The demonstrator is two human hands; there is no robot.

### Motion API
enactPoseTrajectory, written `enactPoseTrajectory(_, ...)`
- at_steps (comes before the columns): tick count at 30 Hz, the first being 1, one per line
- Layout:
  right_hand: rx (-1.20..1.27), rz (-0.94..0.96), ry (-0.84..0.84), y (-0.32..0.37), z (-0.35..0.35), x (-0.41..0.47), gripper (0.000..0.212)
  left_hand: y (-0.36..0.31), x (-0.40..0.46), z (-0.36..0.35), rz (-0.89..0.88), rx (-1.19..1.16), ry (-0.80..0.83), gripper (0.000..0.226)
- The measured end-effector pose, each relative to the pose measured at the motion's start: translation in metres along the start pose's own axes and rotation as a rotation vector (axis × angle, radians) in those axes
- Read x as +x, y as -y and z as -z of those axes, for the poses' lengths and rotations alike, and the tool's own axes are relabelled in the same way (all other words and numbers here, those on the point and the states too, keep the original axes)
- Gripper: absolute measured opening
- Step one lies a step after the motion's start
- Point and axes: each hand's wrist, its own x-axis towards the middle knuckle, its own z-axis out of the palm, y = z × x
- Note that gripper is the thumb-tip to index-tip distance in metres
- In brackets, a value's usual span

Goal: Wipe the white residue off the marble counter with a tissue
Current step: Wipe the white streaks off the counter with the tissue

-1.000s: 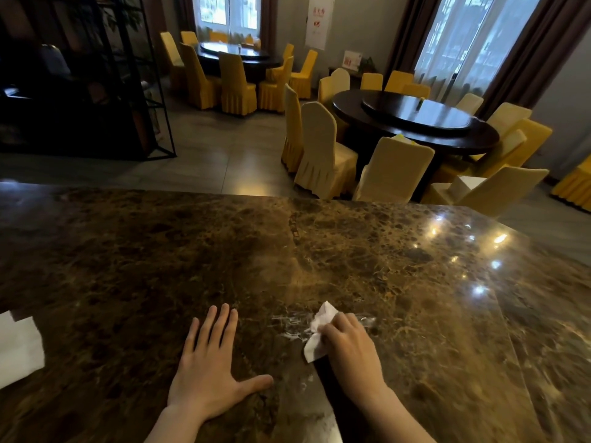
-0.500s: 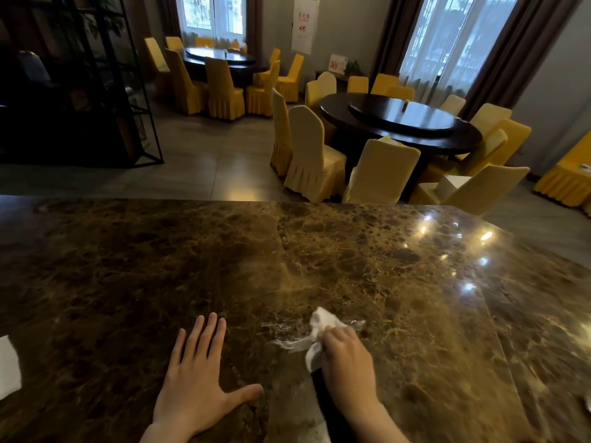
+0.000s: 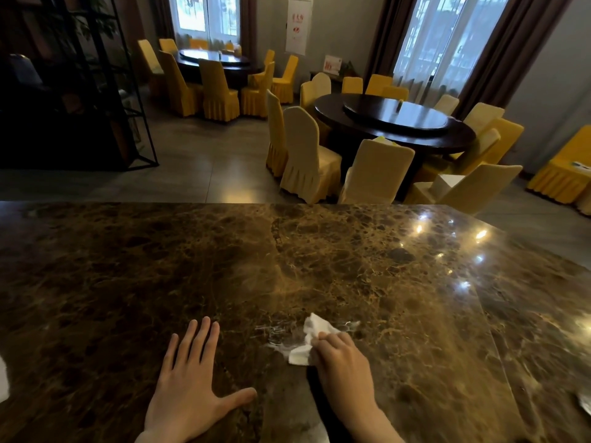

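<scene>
A crumpled white tissue [image 3: 308, 340] is pressed on the brown marble counter [image 3: 224, 270] under the fingers of my right hand [image 3: 342, 359], which is shut on it. White smeared residue [image 3: 276, 338] streaks the marble just left of the tissue, with a small patch to its right [image 3: 351, 325]. My left hand [image 3: 192, 388] lies flat on the counter to the left, fingers spread, holding nothing.
A white sheet edge [image 3: 2, 378] shows at the counter's far left, and something pale [image 3: 587, 402] sits at the right edge. Beyond the counter's far edge stand round dark dining tables [image 3: 393, 123] with yellow-covered chairs [image 3: 303, 155] and a black metal shelf [image 3: 96, 91].
My right hand has pushed the tissue slightly left and back across the residue. The view has tilted, so the white sheet at the left has slid nearly out of sight. The left hand stays flat.
</scene>
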Motion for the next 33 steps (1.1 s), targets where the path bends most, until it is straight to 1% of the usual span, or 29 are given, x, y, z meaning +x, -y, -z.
enactPoseTrajectory(2,0.01,-0.109,-0.004,-0.009,0.001,0.01,0.01,0.0,0.0,0.0,0.001,0.004,0.009,0.144)
enactPoseTrajectory(4,0.115,-0.183,-0.047,-0.015,0.003,0.02,0.013,0.0,0.0,0.001,0.004,0.018,0.023,0.144)
enactPoseTrajectory(6,0.245,-0.299,-0.167,-0.026,0.01,0.032,0.015,-0.001,0.001,0.002,0.004,0.034,0.035,0.143)
enactPoseTrajectory(7,0.271,-0.363,-0.24,-0.035,0.014,0.038,0.016,-0.001,0.001,0.002,0.004,0.031,0.038,0.143)
enactPoseTrajectory(9,0.211,-0.451,-0.299,-0.054,0.022,0.044,0.016,-0.001,0.001,0.003,0.003,0.02,0.042,0.144)
enactPoseTrajectory(11,0.106,-0.479,-0.244,-0.065,0.023,0.043,0.014,-0.001,0.001,0.004,0.006,0.03,0.049,0.144)
enactPoseTrajectory(14,0.035,-0.407,-0.143,-0.061,0.014,0.033,0.017,-0.002,0.001,0.005,0.011,0.041,0.054,0.144)
enactPoseTrajectory(18,0.044,-0.16,-0.044,-0.033,0.002,0.015,0.012,-0.001,-0.001,0.006,0.008,0.041,0.06,0.144)
enactPoseTrajectory(20,0.023,-0.053,-0.005,-0.032,0.005,0.007,0.011,-0.001,0.0,0.006,0.007,0.033,0.057,0.144)
enactPoseTrajectory(21,-0.006,-0.039,0.0,-0.038,0.009,0.007,0.011,-0.002,0.0,0.007,0.007,0.029,0.055,0.144)
enactPoseTrajectory(22,-0.02,-0.067,-0.002,-0.044,0.014,0.01,0.01,-0.003,0.0,0.007,0.006,0.028,0.055,0.144)
enactPoseTrajectory(25,-0.001,-0.277,-0.072,-0.058,0.02,0.026,0.009,-0.003,-0.001,0.008,-0.002,0.042,0.063,0.143)
enactPoseTrajectory(27,0.008,-0.332,-0.086,-0.042,0.015,0.027,0.015,-0.003,-0.001,0.007,0.002,0.03,0.055,0.143)
enactPoseTrajectory(28,0.025,-0.302,-0.072,-0.03,0.01,0.023,0.016,-0.002,-0.001,0.007,0.003,0.021,0.052,0.143)
enactPoseTrajectory(29,0.042,-0.234,-0.057,-0.022,0.006,0.016,0.014,-0.003,-0.001,0.007,0.001,0.012,0.051,0.143)
enactPoseTrajectory(31,0.042,-0.11,-0.036,-0.028,0.005,0.005,0.008,-0.003,0.0,0.007,-0.003,0.017,0.05,0.144)
enactPoseTrajectory(32,0.032,-0.111,-0.043,-0.037,0.009,0.006,0.007,-0.002,0.0,0.007,-0.003,0.021,0.051,0.143)
enactPoseTrajectory(33,0.02,-0.16,-0.065,-0.047,0.012,0.01,0.007,-0.003,0.0,0.007,-0.003,0.018,0.051,0.143)
